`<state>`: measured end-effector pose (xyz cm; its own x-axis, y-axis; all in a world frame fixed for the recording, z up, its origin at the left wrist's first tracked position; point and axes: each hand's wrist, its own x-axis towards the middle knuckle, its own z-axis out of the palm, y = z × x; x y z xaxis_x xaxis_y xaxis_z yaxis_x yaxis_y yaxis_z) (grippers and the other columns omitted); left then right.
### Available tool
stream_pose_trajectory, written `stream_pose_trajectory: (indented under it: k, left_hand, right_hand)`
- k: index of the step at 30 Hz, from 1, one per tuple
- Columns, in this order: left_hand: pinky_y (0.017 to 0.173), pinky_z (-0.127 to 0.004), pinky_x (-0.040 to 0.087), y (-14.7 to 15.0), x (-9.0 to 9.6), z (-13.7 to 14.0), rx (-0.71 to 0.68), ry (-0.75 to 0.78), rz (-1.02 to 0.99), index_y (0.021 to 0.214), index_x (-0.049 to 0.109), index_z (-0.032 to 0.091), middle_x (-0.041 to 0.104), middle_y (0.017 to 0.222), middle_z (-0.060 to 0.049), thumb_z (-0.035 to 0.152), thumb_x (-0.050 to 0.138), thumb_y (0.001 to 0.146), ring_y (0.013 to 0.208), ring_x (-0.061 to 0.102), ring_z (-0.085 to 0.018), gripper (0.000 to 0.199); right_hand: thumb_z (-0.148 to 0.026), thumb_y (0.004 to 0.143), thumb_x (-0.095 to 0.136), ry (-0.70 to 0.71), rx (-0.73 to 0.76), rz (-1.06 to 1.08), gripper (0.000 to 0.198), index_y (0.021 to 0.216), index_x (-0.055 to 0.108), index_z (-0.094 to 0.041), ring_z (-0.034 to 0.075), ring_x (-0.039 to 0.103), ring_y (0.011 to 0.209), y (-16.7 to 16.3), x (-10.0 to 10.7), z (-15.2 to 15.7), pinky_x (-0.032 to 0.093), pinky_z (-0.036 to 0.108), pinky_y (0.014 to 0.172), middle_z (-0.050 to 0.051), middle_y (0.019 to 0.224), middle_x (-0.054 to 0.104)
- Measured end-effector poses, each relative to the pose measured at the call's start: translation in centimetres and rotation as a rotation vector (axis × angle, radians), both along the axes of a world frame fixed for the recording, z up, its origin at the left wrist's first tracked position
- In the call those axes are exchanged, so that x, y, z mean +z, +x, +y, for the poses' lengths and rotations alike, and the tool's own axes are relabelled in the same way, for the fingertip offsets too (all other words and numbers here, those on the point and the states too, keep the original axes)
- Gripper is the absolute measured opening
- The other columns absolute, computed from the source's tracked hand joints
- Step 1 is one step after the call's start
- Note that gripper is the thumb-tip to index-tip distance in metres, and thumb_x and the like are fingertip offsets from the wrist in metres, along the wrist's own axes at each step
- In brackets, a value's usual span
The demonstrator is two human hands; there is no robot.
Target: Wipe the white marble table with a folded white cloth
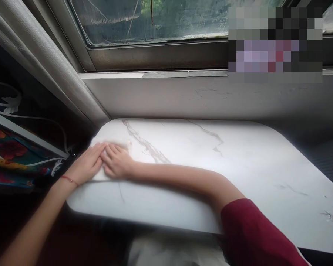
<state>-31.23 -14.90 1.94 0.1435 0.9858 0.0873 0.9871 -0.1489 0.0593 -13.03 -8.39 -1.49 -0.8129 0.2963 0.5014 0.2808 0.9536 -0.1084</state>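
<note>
A white cloth (100,175) lies on the left end of a white table (188,147) with a grey marble pattern. My left hand (86,162) rests flat on the cloth's left part, fingers stretched out, a thin red band round the wrist. Beside it, my right hand (118,160) presses down on the same cloth with its fingers spread. The fingertips of both hands meet or nearly meet. Much of the cloth is hidden under the hands, and its upper edge is blurred.
A window (161,22) stands behind the table, above a pale wall (161,96). At the left hangs a light curtain (44,55). Below it are a white scrolled metal frame (27,131) and a colourful flowered fabric (11,159). A patch at upper right is pixelated.
</note>
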Motion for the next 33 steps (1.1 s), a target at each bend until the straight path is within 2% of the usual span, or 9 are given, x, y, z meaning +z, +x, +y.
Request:
stream_pose_trajectory:
  k: [6, 11, 16, 22, 26, 33]
  left_hand:
    - [0.124, -0.045, 0.032, 2.2, -0.2, 9.0, -0.046, 0.084, 0.073, 0.148, 0.049, 0.003, 0.049, 0.155, -0.017, 0.031, 0.025, 0.094, 0.148, 0.042, -0.029, 0.065]
    - [0.118, -0.048, 0.036, 5.8, -0.7, 13.4, -0.093, 0.146, 0.058, 0.145, 0.052, 0.006, 0.053, 0.152, -0.017, 0.028, 0.028, 0.094, 0.145, 0.045, -0.03, 0.06]
    - [0.118, -0.047, 0.033, 8.8, -1.4, 15.7, -0.059, 0.2, -0.004, 0.143, 0.052, 0.005, 0.053, 0.151, -0.018, 0.027, 0.027, 0.096, 0.143, 0.044, -0.03, 0.058]
    - [0.116, -0.047, 0.031, 10.6, -1.8, 18.7, 0.011, 0.236, -0.064, 0.138, 0.055, 0.008, 0.055, 0.147, -0.018, 0.027, 0.033, 0.093, 0.139, 0.046, -0.032, 0.053]
    - [0.116, -0.048, 0.031, 10.8, -1.7, 19.2, 0.017, 0.251, -0.09, 0.135, 0.055, 0.012, 0.056, 0.143, -0.018, 0.027, 0.036, 0.092, 0.137, 0.047, -0.032, 0.049]
    - [0.118, -0.046, 0.03, 10.8, -1.7, 19.0, 0.063, 0.228, -0.066, 0.138, 0.051, 0.006, 0.047, 0.15, -0.023, 0.028, 0.036, 0.092, 0.143, 0.042, -0.032, 0.054]
  right_hand:
    - [-0.034, 0.1, 0.043, 0.017, -0.116, -0.009, 0.051, 0.137, 0.053, 0.001, 0.036, 0.051, 0.135, 1.2, -0.5, 7.4, 0.04, 0.051, 0.116, 0.027, 0.143, 0.055]
    - [-0.033, 0.101, 0.041, 0.044, -0.142, -0.008, 0.047, 0.137, 0.055, -0.006, 0.034, 0.05, 0.138, 4.8, -1.0, 11.7, 0.041, 0.052, 0.115, 0.024, 0.146, 0.055]
    - [-0.035, 0.102, 0.041, 0.03, -0.135, -0.053, 0.052, 0.142, 0.052, -0.005, 0.034, 0.047, 0.141, 7.8, -1.1, 14.8, 0.036, 0.049, 0.12, 0.022, 0.151, 0.051]
    - [-0.034, 0.101, 0.041, -0.029, -0.107, -0.073, 0.049, 0.14, 0.053, -0.008, 0.03, 0.05, 0.137, 9.0, -0.5, 17.8, 0.039, 0.045, 0.118, 0.019, 0.148, 0.054]
    - [-0.034, 0.101, 0.04, -0.04, -0.103, -0.072, 0.05, 0.142, 0.052, -0.009, 0.029, 0.049, 0.137, 9.1, -0.4, 18.2, 0.038, 0.044, 0.118, 0.018, 0.15, 0.052]
    - [-0.03, 0.1, 0.042, -0.057, -0.106, -0.07, 0.049, 0.143, 0.052, -0.009, 0.03, 0.048, 0.139, 9.1, -0.2, 17.8, 0.038, 0.046, 0.118, 0.019, 0.15, 0.052]
